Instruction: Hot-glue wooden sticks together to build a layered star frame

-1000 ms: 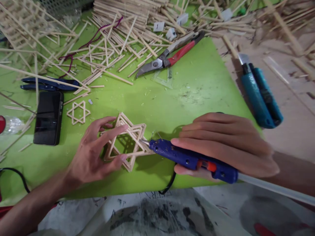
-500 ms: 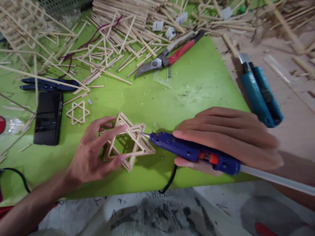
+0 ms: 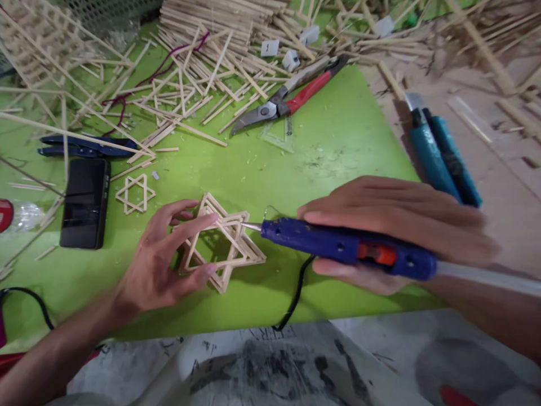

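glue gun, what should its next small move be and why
Probably ease the glue gun slightly toward the stick star: its nozzle sits right by the star's upper right corner, though I can't tell whether they touch. The right hand grips the gun, and the left hand's thumb and finger steady the star.

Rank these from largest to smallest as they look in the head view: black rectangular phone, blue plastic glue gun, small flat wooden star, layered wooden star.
1. Blue plastic glue gun
2. Layered wooden star
3. Black rectangular phone
4. Small flat wooden star
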The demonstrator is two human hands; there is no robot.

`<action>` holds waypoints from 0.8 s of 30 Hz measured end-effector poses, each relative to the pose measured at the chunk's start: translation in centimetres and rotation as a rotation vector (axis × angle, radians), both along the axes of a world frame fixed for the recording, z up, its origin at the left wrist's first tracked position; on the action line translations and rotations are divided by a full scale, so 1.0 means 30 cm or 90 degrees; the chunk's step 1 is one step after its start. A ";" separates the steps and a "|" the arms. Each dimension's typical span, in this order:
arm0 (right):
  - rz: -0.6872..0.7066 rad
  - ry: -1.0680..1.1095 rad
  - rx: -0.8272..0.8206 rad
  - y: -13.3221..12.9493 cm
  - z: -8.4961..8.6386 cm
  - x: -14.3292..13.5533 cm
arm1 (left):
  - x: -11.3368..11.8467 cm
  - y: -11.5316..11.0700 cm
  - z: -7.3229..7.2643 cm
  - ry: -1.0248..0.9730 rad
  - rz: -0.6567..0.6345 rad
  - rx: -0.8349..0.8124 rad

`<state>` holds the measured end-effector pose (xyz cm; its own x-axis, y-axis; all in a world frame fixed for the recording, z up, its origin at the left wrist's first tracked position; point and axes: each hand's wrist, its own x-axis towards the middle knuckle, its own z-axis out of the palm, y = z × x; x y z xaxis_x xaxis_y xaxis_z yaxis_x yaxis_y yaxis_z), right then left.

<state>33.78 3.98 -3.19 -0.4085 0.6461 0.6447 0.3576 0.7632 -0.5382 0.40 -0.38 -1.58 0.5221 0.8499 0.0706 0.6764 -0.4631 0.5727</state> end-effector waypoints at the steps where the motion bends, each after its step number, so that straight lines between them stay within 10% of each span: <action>1: 0.042 0.011 0.049 0.002 0.006 0.000 | 0.000 0.000 -0.002 -0.001 -0.002 0.001; 7: -0.051 -0.013 -0.110 0.017 0.038 0.016 | -0.019 0.015 -0.006 -0.016 -0.018 0.023; 15: -0.074 0.103 -0.139 0.028 0.000 0.004 | -0.092 0.076 0.000 0.055 -0.106 -0.097; 24: -0.057 0.134 -0.138 0.035 -0.006 0.012 | -0.046 0.055 -0.035 0.056 -0.073 0.017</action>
